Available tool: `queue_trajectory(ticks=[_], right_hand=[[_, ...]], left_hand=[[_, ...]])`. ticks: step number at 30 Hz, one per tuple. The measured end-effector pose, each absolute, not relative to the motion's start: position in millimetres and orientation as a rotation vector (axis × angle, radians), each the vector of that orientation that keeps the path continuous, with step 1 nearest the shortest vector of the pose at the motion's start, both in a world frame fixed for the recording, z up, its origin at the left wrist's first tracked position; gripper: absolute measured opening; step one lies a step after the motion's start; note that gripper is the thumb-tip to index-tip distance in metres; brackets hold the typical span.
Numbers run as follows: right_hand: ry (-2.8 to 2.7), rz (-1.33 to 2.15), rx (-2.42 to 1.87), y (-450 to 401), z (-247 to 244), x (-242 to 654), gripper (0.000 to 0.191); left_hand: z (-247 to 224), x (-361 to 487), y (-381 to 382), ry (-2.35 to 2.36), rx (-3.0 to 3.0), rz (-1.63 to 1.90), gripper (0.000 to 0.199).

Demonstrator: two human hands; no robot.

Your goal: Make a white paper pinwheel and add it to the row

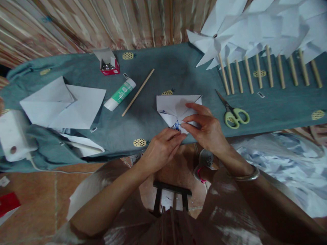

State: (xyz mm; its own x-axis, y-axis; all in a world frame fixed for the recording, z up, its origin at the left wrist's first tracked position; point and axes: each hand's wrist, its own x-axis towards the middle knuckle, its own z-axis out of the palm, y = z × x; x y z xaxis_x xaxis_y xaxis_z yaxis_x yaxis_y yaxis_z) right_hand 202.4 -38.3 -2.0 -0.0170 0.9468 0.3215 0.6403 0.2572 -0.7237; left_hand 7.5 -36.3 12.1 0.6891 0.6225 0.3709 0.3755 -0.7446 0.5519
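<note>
We observed the left hand [161,147] and right hand [204,129] both pinching the near edge of a creased white paper square [176,107] lying on the teal cloth [163,68], between a smooth wooden stick [138,92] and green-handled scissors [233,114]. The fingers hid the paper's near corner; its blue print was illegible. Paper pinwheels [255,30] were cropped above.

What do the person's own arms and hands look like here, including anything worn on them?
Both forearms are bare, with no sleeves reaching them and no gloves. The left hand shows no rings or watch. The right hand is bare too, but a plain silver-coloured metal bangle circles the right wrist. No markings or tattoos show in this view.
</note>
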Motion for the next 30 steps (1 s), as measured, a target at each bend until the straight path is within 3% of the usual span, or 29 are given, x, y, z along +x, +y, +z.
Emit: queue_trajectory(ticks=[9, 30], right_hand=[[-1.809, 0.454, -1.492, -45, 8, 206, 0.016], [-1.712, 0.436, -1.536, -38, 1, 196, 0.009]], left_hand=[[9, 6, -37, 0.813, 2.339, 0.779, 0.022], [10, 6, -37, 0.859, 2.385, 0.764, 0.023]])
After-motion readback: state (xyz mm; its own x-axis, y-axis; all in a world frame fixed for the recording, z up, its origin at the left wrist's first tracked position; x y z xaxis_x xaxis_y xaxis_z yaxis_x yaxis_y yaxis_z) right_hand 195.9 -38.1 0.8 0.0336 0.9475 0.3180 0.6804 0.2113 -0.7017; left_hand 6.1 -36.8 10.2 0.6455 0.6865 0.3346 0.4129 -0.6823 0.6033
